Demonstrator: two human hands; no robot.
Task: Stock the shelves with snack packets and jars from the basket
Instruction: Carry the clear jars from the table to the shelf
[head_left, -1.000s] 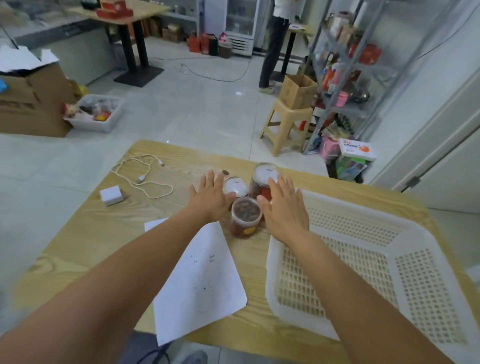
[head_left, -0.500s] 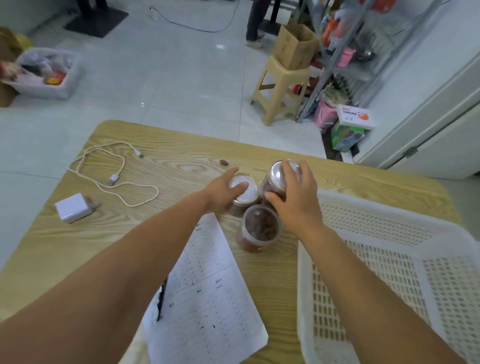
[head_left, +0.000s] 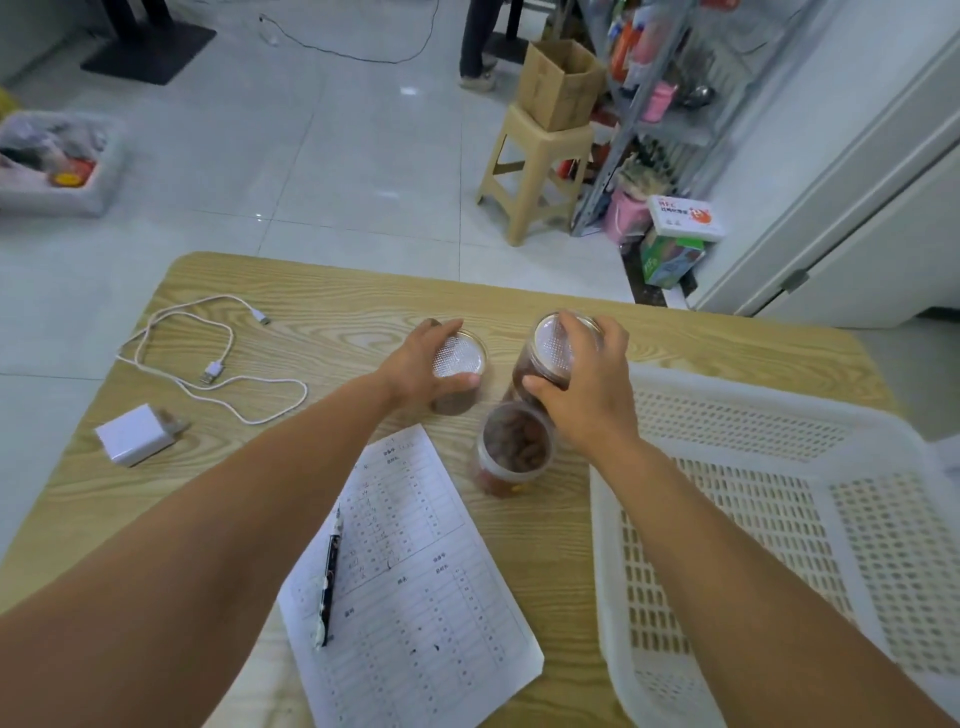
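Pale floor tiles run behind the wooden desk (head_left: 337, 322), and the metal shelves (head_left: 675, 124) stand at one o'clock, well apart from it. Three jars are grouped on the desk, just left of the white basket (head_left: 675, 375); the part of the basket in view holds nothing.

The left hand (head_left: 415, 364) has its grip curled round the short jar (head_left: 460, 358), thumb on the near side and fingers over the far rim. The right hand (head_left: 589, 387) clasps the tall jar (head_left: 550, 348) near its lid, thumb at eight o'clock and fingers hooked over the far edge. I cannot tell whether either jar has left the desk. The third jar (head_left: 511, 452) stands ungripped at six o'clock of the tall one, just beside the right hand's heel.

This looks like the pick-up step for two jars. The next move calls for a straight lift clear of the third jar, then a carry toward one o'clock. The third jar would need another trip.
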